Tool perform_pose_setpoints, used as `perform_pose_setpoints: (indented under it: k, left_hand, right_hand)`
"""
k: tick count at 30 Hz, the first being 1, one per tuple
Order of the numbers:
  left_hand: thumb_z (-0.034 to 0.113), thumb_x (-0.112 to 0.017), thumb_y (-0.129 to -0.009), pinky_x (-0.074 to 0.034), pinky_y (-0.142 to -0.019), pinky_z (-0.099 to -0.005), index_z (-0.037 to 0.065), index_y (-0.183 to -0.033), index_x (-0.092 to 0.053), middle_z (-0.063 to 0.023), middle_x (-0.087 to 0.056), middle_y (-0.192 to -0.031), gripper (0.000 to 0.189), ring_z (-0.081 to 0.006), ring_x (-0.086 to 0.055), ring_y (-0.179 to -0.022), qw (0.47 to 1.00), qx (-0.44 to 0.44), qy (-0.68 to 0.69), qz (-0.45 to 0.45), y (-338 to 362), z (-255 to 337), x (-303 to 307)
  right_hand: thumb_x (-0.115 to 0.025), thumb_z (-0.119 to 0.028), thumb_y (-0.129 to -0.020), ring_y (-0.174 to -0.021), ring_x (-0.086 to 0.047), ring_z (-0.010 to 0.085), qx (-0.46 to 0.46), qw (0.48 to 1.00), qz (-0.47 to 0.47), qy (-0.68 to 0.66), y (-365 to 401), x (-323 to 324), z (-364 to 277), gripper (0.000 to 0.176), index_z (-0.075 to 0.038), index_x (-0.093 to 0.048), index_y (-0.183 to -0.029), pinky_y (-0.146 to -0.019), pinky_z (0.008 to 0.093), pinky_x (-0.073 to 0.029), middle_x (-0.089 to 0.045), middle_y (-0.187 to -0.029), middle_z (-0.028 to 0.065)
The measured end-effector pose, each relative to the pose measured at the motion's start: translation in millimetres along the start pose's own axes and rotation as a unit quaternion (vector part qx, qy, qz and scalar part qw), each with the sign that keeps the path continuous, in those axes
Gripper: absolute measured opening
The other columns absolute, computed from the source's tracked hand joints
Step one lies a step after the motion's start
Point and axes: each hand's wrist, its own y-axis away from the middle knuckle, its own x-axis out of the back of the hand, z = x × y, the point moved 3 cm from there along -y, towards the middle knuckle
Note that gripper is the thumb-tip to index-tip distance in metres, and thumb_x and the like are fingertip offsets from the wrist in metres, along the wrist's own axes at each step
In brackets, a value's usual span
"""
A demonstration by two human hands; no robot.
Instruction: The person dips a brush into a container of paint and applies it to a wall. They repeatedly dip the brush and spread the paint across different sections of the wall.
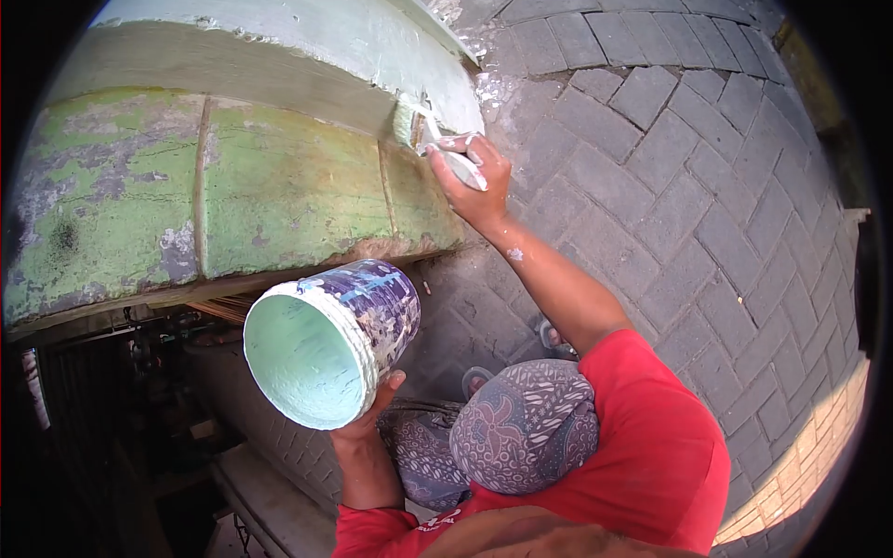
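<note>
My right hand (473,177) is closed around the handle of a paintbrush (456,167). The brush's bristles, coated in pale paint, touch the side of the ledge (233,56) near its corner. White paint smears mark my fingers and forearm. Lower down, my left hand (370,409) grips a paint bucket (395,302) by its lower side, with most of the fingers hidden behind it. The bucket is tilted with its mouth facing me. Pale mint-green paint coats its inside, and its purple outer label is splattered.
Below the painted ledge runs a green slab (288,177) with worn, flaking paint. Grey paving blocks (670,205) cover the ground on the right, with paint drips by the ledge corner. A dark recess (112,418) lies under the slab at the lower left.
</note>
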Motion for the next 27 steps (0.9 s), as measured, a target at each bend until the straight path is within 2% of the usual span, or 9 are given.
perform_pose_setpoints:
  k: [2,4,11,14,17,20,24,25,27]
  left_hand:
    - [-0.010,-0.087,-0.065,-0.046,-0.112,-0.0523,0.005,-0.156,-0.037,-0.0131,-0.049,-0.149,0.104,-0.0350,-0.050,-0.136,0.996,-0.054,-0.047,-0.048,-0.9,1.7,0.7]
    - [-0.010,-0.087,-0.065,-0.047,-0.112,-0.0520,0.005,-0.156,-0.037,-0.0130,-0.049,-0.149,0.105,-0.0349,-0.050,-0.136,0.998,-0.054,-0.025,-0.032,0.1,3.1,1.4]
    - [-0.006,-0.090,-0.065,-0.047,-0.111,-0.0511,0.006,-0.156,-0.037,-0.0120,-0.049,-0.149,0.106,-0.0341,-0.050,-0.135,0.997,-0.017,0.078,0.019,1.5,-0.2,1.9]
    - [-0.006,-0.090,-0.065,-0.046,-0.111,-0.0510,0.006,-0.156,-0.037,-0.0113,-0.049,-0.149,0.105,-0.0340,-0.050,-0.135,0.999,-0.045,-0.002,-0.002,3.7,0.3,4.5]
    - [-0.007,-0.089,-0.066,-0.046,-0.111,-0.0510,0.007,-0.156,-0.038,-0.0111,-0.049,-0.149,0.104,-0.0339,-0.049,-0.136,0.999,-0.044,-0.010,0.005,4.0,4.4,7.2]
    - [-0.007,-0.088,-0.066,-0.045,-0.112,-0.0508,0.006,-0.155,-0.038,-0.0112,-0.048,-0.149,0.104,-0.0339,-0.049,-0.136,0.997,-0.053,-0.050,-0.036,10.2,-5.4,10.0]
    - [-0.010,-0.086,-0.067,-0.045,-0.112,-0.0514,0.006,-0.155,-0.038,-0.0117,-0.048,-0.149,0.102,-0.0340,-0.049,-0.136,0.997,0.000,0.076,-0.014,2.3,-9.4,3.3]
    - [0.020,-0.095,-0.073,-0.037,-0.115,-0.0430,0.011,-0.151,-0.050,-0.0093,-0.053,-0.151,0.091,-0.0283,-0.049,-0.139,0.991,0.053,0.119,0.027,4.7,-12.7,-0.4]
    - [0.020,-0.096,-0.073,-0.037,-0.115,-0.0428,0.011,-0.151,-0.050,-0.0093,-0.053,-0.151,0.091,-0.0282,-0.049,-0.139,0.997,0.017,0.079,0.016,3.7,-12.8,1.7]
  right_hand:
    - [-0.081,-0.009,-0.083,-0.076,-0.073,0.0305,0.016,1.000,-0.026,-0.001,2.9,-4.0,2.3,0.013,-0.002,-0.073,-0.088,-0.067,0.0360,-0.055,-0.073,-0.084,0.0153]
    - [-0.081,-0.008,-0.081,-0.075,-0.073,0.0306,-0.039,0.998,-0.027,0.050,5.0,-3.0,20.6,0.012,-0.002,-0.072,-0.088,-0.067,0.0367,-0.055,-0.073,-0.084,0.0146]
    - [-0.080,-0.010,-0.080,-0.070,-0.070,0.0319,-0.027,1.000,-0.015,-0.001,0.0,-11.5,-5.2,0.013,-0.004,-0.071,-0.086,-0.063,0.0390,-0.054,-0.069,-0.080,0.0150]
    - [-0.080,-0.010,-0.081,-0.070,-0.070,0.0300,-0.065,0.997,0.027,-0.024,-6.3,-17.9,-2.2,0.013,-0.003,-0.072,-0.089,-0.063,0.0376,-0.054,-0.070,-0.079,0.0142]
    - [-0.083,-0.011,-0.084,-0.073,-0.071,0.0171,-0.153,0.983,0.083,-0.060,-5.8,-2.6,10.1,0.016,-0.001,-0.077,-0.094,-0.066,0.0298,-0.054,-0.075,-0.083,0.0095]
    - [-0.081,-0.010,-0.081,-0.074,-0.073,0.0252,-0.035,0.995,0.078,0.054,-41.8,23.2,10.3,0.012,-0.003,-0.077,-0.090,-0.066,0.0347,-0.055,-0.075,-0.084,0.0137]
    - [-0.080,-0.017,-0.083,-0.074,-0.074,0.0253,-0.045,0.995,-0.086,0.039,-36.6,9.6,28.5,0.015,-0.005,-0.078,-0.093,-0.069,0.0352,-0.055,-0.076,-0.086,0.0114]
    - [-0.079,-0.019,-0.083,-0.075,-0.074,0.0254,-0.119,0.987,-0.099,0.040,-36.0,10.4,35.3,0.018,-0.005,-0.078,-0.093,-0.069,0.0339,-0.055,-0.077,-0.087,0.0123]
    - [-0.082,-0.019,-0.083,-0.075,-0.073,0.0195,-0.123,0.988,-0.088,0.034,-36.6,13.5,44.5,0.018,-0.005,-0.079,-0.094,-0.069,0.0322,-0.055,-0.077,-0.085,0.0105]
